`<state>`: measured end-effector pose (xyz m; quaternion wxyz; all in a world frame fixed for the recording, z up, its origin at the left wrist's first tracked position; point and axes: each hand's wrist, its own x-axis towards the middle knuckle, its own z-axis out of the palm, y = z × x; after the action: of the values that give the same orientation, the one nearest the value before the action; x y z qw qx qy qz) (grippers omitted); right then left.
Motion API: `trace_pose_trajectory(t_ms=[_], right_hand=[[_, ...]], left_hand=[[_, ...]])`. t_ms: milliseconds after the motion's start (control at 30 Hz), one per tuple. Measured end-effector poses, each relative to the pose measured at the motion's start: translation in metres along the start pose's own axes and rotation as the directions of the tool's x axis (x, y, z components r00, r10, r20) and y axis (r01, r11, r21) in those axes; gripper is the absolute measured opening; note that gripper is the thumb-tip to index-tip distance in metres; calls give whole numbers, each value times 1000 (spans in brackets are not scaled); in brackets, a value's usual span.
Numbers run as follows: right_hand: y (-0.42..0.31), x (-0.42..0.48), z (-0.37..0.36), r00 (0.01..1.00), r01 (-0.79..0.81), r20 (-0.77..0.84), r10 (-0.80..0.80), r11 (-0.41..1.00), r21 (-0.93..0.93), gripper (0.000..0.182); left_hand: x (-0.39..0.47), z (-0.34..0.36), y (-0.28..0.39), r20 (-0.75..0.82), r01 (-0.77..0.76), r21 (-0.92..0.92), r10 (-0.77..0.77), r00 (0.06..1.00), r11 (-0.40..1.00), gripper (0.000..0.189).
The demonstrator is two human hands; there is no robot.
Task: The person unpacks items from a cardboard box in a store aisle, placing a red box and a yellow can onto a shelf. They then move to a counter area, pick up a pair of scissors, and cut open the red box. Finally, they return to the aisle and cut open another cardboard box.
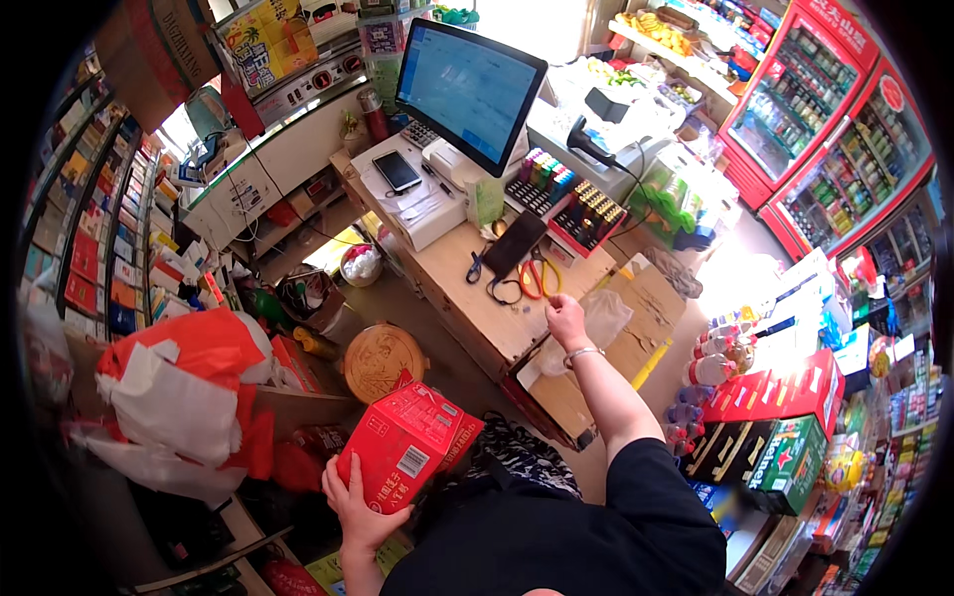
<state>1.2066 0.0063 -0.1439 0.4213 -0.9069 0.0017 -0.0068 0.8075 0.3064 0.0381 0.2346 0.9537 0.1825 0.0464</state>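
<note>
My left hand [364,501] grips the lower end of a red printed cardboard box [406,436]. The box is tilted in front of my body and bears writing and a barcode. Above the near end of the wooden counter [462,279] is my right hand [566,320], its fingers curled in; whether something small is between them cannot be told. A bracelet circles that wrist. Just beyond it lie scissors with red and yellow handles [538,276], a dark phone [514,242] and dark-handled scissors [504,290]. A translucent plastic bag [596,320] is beside the right hand.
A round wooden stool [384,361] stands left of the counter. The counter bears a monitor [469,93], a barcode scanner [589,141] and a rack of lighters [589,216]. Plastic bags [179,402] hang at left. Drink cartons [775,395] are stacked at right.
</note>
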Motion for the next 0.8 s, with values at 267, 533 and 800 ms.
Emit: trace_pose_trajectory(t_ms=[267,533,800], right_hand=[[-26,82,13,982,-88,128,141,932,-351,42],[-24,89,-54,842,-167,364,399,834,-526,35],[4,-19,-77,953,-114,224,206,923,-366,33]], left_hand=[[64,3,33,66,62,42,-65,996,997,120],[111,7,32,147,33,63,-42,988,997,121],[150,4,6,194,-80,20,75,978,997,124]])
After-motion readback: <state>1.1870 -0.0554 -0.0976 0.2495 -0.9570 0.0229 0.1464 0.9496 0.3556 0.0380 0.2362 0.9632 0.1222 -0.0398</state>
